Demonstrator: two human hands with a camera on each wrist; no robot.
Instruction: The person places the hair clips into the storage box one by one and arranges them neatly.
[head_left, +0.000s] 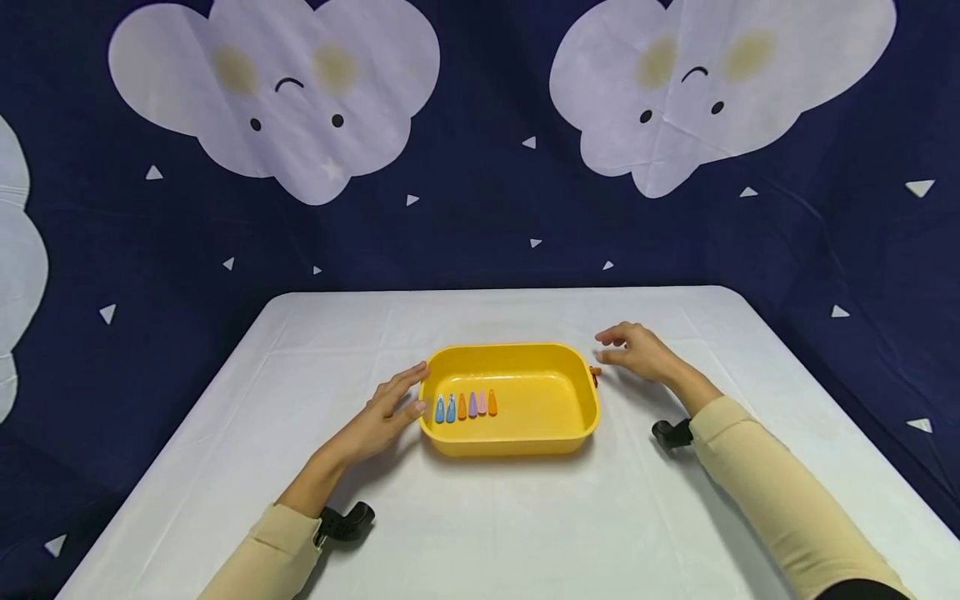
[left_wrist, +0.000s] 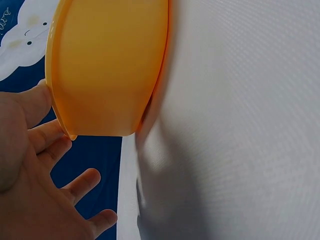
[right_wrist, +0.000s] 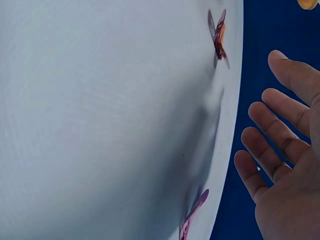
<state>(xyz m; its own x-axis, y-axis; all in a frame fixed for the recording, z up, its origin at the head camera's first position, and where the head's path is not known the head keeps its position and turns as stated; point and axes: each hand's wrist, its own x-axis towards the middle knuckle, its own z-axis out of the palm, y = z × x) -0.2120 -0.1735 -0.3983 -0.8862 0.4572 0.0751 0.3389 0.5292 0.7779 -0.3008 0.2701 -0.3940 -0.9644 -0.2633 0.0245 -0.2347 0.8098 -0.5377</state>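
A yellow tray [head_left: 510, 446] sits on the table with several small snap hair clips [head_left: 472, 406] in a row on its left side, in blue, orange, purple and pink. At its left end, my left hand [head_left: 384, 417] rests spread fingers and thumb on the rim; the left wrist view shows the thumb and fingertips [left_wrist: 61, 145] touching it. Just beyond the tray's right end, my right hand [head_left: 637, 352] hovers with loosely bent fingers, holding nothing. Near it on the table lie a red-orange clip [right_wrist: 219, 37] and a pink-purple clip [right_wrist: 192, 215].
A white cloth covers the table [head_left: 495, 517]. Behind it hangs a dark blue backdrop [head_left: 480, 242] with white clouds and small triangles. Black wrist mounts [head_left: 348, 522] project from both sleeves, close over the cloth.
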